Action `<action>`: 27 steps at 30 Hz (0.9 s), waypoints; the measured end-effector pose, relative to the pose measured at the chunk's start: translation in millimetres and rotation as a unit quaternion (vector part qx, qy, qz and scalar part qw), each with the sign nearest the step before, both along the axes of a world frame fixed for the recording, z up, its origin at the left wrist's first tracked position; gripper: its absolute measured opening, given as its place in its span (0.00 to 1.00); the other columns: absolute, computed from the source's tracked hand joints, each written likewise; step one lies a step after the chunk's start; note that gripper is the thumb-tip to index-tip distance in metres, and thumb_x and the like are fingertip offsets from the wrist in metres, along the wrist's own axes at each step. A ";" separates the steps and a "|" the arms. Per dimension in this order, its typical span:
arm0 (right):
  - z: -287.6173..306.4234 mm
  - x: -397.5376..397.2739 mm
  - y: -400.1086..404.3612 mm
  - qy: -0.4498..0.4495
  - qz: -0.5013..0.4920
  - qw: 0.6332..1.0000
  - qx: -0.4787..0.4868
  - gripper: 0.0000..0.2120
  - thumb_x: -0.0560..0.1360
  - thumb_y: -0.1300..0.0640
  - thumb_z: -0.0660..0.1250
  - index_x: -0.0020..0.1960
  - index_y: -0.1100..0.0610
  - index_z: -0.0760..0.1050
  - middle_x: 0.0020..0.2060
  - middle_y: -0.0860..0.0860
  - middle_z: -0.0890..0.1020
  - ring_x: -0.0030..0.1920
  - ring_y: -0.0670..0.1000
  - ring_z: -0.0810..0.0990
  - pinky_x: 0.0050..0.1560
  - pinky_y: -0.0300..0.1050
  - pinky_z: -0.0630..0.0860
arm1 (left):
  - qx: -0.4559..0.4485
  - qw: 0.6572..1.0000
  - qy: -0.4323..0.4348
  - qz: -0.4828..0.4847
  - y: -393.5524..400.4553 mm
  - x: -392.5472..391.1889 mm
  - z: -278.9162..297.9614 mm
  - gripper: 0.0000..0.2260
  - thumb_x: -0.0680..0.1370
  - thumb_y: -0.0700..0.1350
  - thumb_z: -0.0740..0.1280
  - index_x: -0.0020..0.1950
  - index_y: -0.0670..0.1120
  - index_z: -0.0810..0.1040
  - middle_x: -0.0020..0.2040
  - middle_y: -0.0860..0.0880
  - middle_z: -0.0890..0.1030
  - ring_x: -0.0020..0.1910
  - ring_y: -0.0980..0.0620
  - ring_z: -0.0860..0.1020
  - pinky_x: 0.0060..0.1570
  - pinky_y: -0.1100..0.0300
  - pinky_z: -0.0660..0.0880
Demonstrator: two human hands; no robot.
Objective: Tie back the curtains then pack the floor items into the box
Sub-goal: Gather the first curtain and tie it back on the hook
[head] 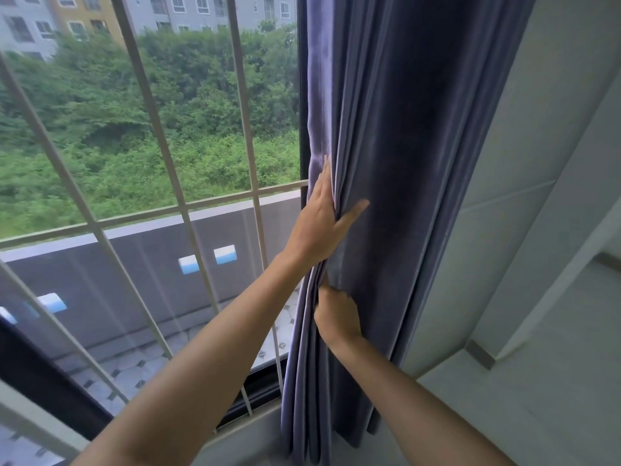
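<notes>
Head view: the curtain is seen gathered into deep folds at the right side of the window, close against the wall on its right. Its left edge is hung beside the dark window frame, and its hem is dropped past the sill toward the lower edge of the view. To the left of the curtain, open glass is crossed by pale bars; a balcony wall and greenery are seen beyond. To the right, pale floor is shown running along the wall.

The left hand is laid on the curtain's left edge at mid height, fingers sunk among the folds and the thumb spread out across the cloth. The right hand is placed just below it, fingers curled round a bunch of the same folds. Both forearms are stretched up from the bottom of the view. No box or floor items are shown.
</notes>
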State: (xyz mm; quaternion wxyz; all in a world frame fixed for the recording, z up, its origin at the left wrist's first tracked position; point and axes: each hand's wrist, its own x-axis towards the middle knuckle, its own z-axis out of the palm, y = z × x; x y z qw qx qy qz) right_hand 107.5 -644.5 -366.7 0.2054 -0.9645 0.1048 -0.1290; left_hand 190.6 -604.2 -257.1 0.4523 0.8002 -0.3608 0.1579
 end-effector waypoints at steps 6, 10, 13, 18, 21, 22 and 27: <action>2.2 -5.6 -0.8 0.100 0.088 0.990 0.045 0.27 0.76 0.61 0.59 0.73 0.56 0.57 0.43 0.55 0.79 0.41 0.58 0.79 0.37 0.50 0.75 | -0.055 0.998 0.002 -0.003 3.5 -1.0 1.1 0.23 0.82 0.42 0.53 0.78 0.45 0.55 0.76 0.48 0.63 0.73 0.51 0.62 0.70 0.61 0.62; 47.8 -1.9 -28.9 0.016 0.053 0.998 -0.036 0.22 0.73 0.61 0.60 0.66 0.52 0.71 0.50 0.57 0.82 0.51 0.62 0.80 0.47 0.50 0.75 | -0.062 0.998 -0.005 0.004 9.8 2.8 -1.7 0.20 0.83 0.40 0.53 0.76 0.45 0.61 0.72 0.48 0.70 0.69 0.51 0.68 0.62 0.68 0.64; 104.4 3.2 -59.1 -0.309 -0.025 0.951 -0.014 0.16 0.69 0.63 0.60 0.52 0.56 0.80 0.50 0.58 0.80 0.53 0.62 0.78 0.54 0.48 0.72 | -0.060 0.998 -0.011 -0.006 11.8 3.7 -2.1 0.20 0.83 0.40 0.52 0.75 0.44 0.62 0.71 0.47 0.70 0.68 0.51 0.69 0.60 0.70 0.64; 199.9 14.1 -110.3 -0.558 -0.100 0.824 0.019 0.27 0.69 0.64 0.63 0.68 0.63 0.69 0.64 0.64 0.70 0.67 0.60 0.69 0.69 0.49 0.66 | -0.057 0.998 -0.005 0.001 12.9 8.4 1.5 0.20 0.83 0.40 0.52 0.75 0.44 0.62 0.70 0.47 0.72 0.66 0.50 0.70 0.57 0.70 0.65; 212.2 17.5 -125.9 -0.542 -0.079 0.833 0.081 0.33 0.71 0.63 0.65 0.74 0.65 0.59 0.69 0.58 0.65 0.70 0.51 0.65 0.72 0.38 0.60 | -0.060 0.998 -0.001 0.003 12.0 7.0 1.9 0.20 0.83 0.40 0.52 0.75 0.45 0.62 0.70 0.47 0.71 0.66 0.50 0.70 0.57 0.69 0.65; 206.6 16.8 -127.3 -0.526 -0.066 0.842 0.099 0.34 0.71 0.64 0.65 0.74 0.65 0.56 0.70 0.54 0.64 0.71 0.48 0.64 0.72 0.34 0.58 | -0.065 0.998 -0.001 0.004 12.5 3.6 0.5 0.20 0.83 0.40 0.52 0.75 0.44 0.62 0.70 0.47 0.71 0.66 0.50 0.70 0.58 0.69 0.65; 149.6 17.1 -120.9 -0.354 -0.092 0.914 0.178 0.33 0.74 0.66 0.65 0.75 0.59 0.57 0.65 0.54 0.75 0.59 0.48 0.75 0.55 0.25 0.64 | -0.073 0.997 0.014 -0.003 9.5 0.9 -3.2 0.19 0.83 0.42 0.53 0.74 0.44 0.63 0.70 0.47 0.72 0.66 0.49 0.70 0.59 0.67 0.66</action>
